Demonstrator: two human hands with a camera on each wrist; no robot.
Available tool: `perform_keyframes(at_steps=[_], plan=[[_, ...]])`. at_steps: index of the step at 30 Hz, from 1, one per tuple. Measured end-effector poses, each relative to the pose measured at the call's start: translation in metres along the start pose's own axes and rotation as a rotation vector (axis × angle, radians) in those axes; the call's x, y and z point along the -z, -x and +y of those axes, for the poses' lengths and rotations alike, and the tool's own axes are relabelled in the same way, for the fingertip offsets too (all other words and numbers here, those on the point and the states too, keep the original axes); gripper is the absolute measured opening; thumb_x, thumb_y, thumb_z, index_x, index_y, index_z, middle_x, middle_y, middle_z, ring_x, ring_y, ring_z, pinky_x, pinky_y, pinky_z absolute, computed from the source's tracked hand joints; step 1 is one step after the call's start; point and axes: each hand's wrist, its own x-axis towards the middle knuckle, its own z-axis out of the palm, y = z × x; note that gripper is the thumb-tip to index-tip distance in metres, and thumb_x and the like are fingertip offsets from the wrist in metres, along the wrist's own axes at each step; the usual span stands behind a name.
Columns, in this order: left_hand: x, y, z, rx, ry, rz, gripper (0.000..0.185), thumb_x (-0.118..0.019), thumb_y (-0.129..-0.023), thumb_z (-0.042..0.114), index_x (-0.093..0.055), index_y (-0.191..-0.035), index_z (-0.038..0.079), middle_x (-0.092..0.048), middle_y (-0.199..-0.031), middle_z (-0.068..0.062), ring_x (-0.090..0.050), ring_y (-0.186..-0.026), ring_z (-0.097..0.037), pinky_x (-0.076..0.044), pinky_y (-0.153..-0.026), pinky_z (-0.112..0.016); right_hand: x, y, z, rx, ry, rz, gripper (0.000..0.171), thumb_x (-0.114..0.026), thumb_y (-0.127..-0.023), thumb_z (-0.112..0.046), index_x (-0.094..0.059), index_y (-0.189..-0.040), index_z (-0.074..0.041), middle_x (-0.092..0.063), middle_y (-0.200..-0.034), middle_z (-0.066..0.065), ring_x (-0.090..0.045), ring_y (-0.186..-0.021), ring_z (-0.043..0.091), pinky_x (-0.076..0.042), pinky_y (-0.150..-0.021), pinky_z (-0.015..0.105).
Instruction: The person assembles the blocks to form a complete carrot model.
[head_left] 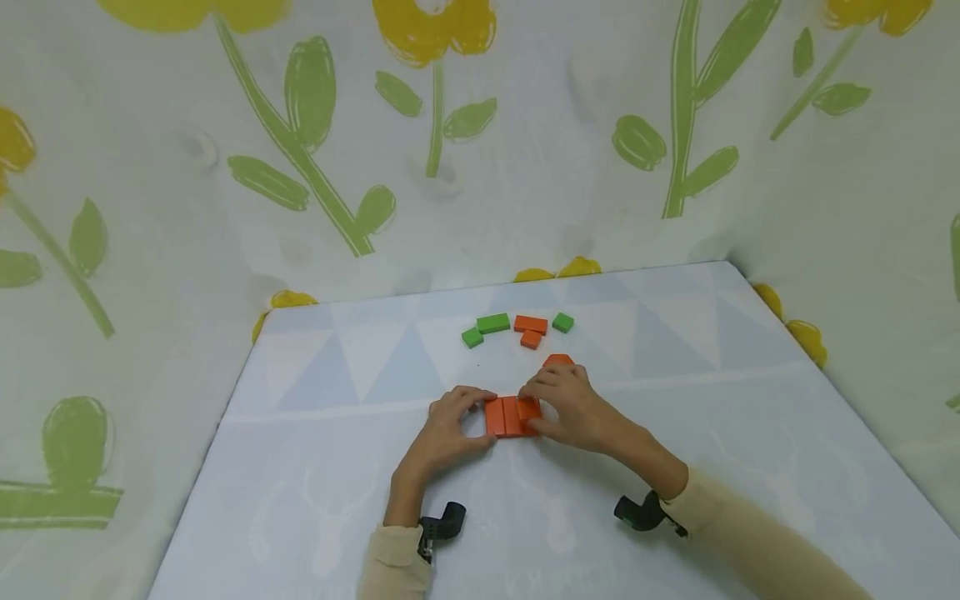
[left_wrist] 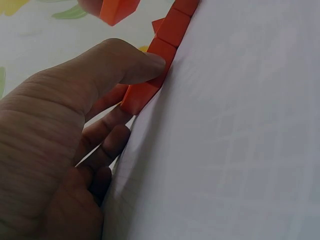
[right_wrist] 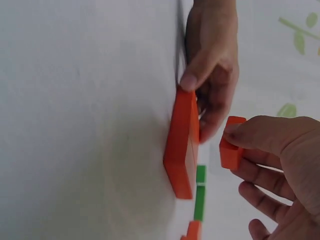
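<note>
Risk: the small orange block [right_wrist: 231,150] pinched in the right hand [head_left: 572,408] sits above the row of orange blocks [head_left: 512,416] and could strike it on the way down, knocking the row apart. The row consists of loose pieces laid side by side, so a push off the line would probably split it. A slip of the left thumb [left_wrist: 131,62] could also tip the end piece.

Position: the row lies flat on the bench [head_left: 315,467], around the middle, nearer the front edge than the far edge. The left hand [head_left: 448,425] braces the row's left end, thumb on one side and curled fingers on the other. The right hand holds its block between thumb and fingers, just beside and above the row's right end, not yet touching it.

Nearby: a loose group of green and orange blocks [head_left: 517,327] lies toward the far edge, well apart from both hands. Another orange piece [head_left: 558,360] shows just beyond the right hand.
</note>
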Motion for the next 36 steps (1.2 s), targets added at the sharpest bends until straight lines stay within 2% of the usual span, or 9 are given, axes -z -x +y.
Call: perform_keyframes(at_steps=[4, 9, 23, 31, 36], plan=[[0.003, -0.002, 0.001, -0.011, 0.0, 0.011, 0.052, -0.071, -0.075, 0.038, -0.051, -0.123, 0.037, -0.046, -0.119, 0.017, -0.043, -0.102, -0.004, -0.024, -0.093, -0.04, -0.004, 0.005, -0.013, 0.062, 0.026, -0.015, 0.035, -0.077, -0.071, -0.03, -0.066, -0.102, -0.021, -0.057, -0.1, -0.009, -0.044, -0.103, 0.012, -0.029, -0.088, 0.04], [0.004, -0.003, 0.001, -0.015, 0.007, 0.019, 0.052, -0.073, -0.075, 0.039, -0.052, -0.123, 0.036, -0.046, -0.119, 0.018, -0.043, -0.103, -0.004, -0.025, -0.092, -0.039, -0.012, 0.006, -0.02, 0.116, 0.031, 0.016, 0.032, -0.077, -0.071, -0.027, -0.066, -0.1, -0.02, -0.057, -0.098, -0.009, -0.045, -0.101, 0.012, -0.03, -0.088, 0.042], [0.0, -0.005, -0.001, -0.011, -0.001, 0.002, 0.054, -0.072, -0.075, 0.042, -0.051, -0.124, 0.037, -0.045, -0.121, 0.019, -0.042, -0.108, -0.003, -0.025, -0.092, -0.039, -0.026, 0.01, -0.023, 0.12, 0.064, 0.029, 0.032, -0.078, -0.071, -0.032, -0.067, -0.098, -0.02, -0.057, -0.096, -0.009, -0.045, -0.101, 0.014, -0.031, -0.087, 0.043], [0.002, -0.004, 0.002, -0.021, 0.014, 0.008, 0.053, -0.073, -0.075, 0.039, -0.052, -0.124, 0.035, -0.046, -0.12, 0.017, -0.044, -0.102, -0.004, -0.024, -0.092, -0.039, -0.034, 0.013, -0.022, 0.116, 0.06, 0.032, 0.032, -0.078, -0.071, -0.03, -0.068, -0.098, -0.019, -0.055, -0.096, -0.008, -0.045, -0.102, 0.014, -0.031, -0.086, 0.041], [0.001, 0.0, 0.003, -0.008, 0.017, 0.01, 0.053, -0.073, -0.075, 0.038, -0.052, -0.123, 0.034, -0.046, -0.121, 0.017, -0.042, -0.108, -0.004, -0.025, -0.094, -0.041, -0.034, 0.014, -0.02, 0.117, 0.042, 0.029, 0.031, -0.077, -0.071, -0.034, -0.067, -0.097, -0.02, -0.055, -0.095, -0.009, -0.046, -0.101, 0.013, -0.031, -0.084, 0.04]])
